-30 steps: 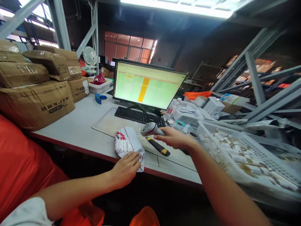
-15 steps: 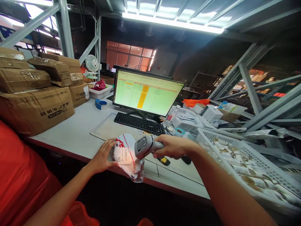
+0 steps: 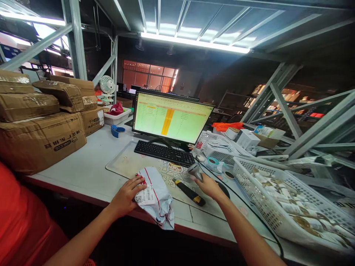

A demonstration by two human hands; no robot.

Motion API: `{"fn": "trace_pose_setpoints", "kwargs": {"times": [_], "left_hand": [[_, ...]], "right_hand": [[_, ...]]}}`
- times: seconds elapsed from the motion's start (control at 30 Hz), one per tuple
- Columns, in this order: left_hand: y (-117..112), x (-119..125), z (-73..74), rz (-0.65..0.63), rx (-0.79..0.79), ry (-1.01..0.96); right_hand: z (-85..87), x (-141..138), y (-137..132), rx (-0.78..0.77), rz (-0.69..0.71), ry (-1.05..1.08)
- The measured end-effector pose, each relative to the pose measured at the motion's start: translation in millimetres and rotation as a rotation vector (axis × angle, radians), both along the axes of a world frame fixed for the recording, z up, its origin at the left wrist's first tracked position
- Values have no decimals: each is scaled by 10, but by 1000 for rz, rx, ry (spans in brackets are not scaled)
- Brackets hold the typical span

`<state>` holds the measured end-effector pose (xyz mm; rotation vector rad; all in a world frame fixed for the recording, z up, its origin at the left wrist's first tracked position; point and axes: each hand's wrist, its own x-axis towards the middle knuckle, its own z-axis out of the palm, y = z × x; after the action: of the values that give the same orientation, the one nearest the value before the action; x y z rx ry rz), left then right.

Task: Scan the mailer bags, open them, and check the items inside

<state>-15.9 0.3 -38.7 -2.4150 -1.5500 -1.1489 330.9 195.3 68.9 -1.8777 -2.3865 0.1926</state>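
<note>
A white plastic mailing bag (image 3: 160, 199) with a red stripe and a barcode label lies at the table's front edge, its crumpled end hanging toward me. My left hand (image 3: 128, 193) grips its left side, fingers over the top; the thumb is hidden. My right hand (image 3: 209, 186) is closed around the handle of a grey barcode scanner (image 3: 195, 170), held over the desk mat right of the keyboard's end. Between the two hands a black and yellow utility knife (image 3: 188, 192) lies on the mat.
A keyboard (image 3: 163, 152) and a lit monitor (image 3: 172, 116) stand behind the mat (image 3: 124, 162). Cardboard boxes (image 3: 41, 140) are stacked at left. On the right is a white basket (image 3: 257, 199) of small rolls, with a black cable (image 3: 249, 205) running alongside. A blue tape dispenser (image 3: 117, 131) sits farther back.
My right hand has drawn the scanner away from the bag, to the right, uncovering the utility knife. The light on the label is gone. My left hand stays at the bag.
</note>
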Motion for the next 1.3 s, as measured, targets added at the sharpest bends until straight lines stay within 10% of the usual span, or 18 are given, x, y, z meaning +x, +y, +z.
{"fn": "trace_pose_setpoints", "kwargs": {"times": [0.17, 0.37, 0.73, 1.3], "left_hand": [[-42, -60, -94, 187, 57, -339], [24, -234, 0, 866, -152, -757], [43, -262, 157, 813, -251, -824], [62, -268, 113, 739, -229, -865]], "right_hand": [[-429, 220, 74, 41, -229, -152], [-60, -149, 265, 394, -185, -47], [-277, -845, 1045, -48, -82, -78], [-94, -975, 980, -126, 100, -155]]}}
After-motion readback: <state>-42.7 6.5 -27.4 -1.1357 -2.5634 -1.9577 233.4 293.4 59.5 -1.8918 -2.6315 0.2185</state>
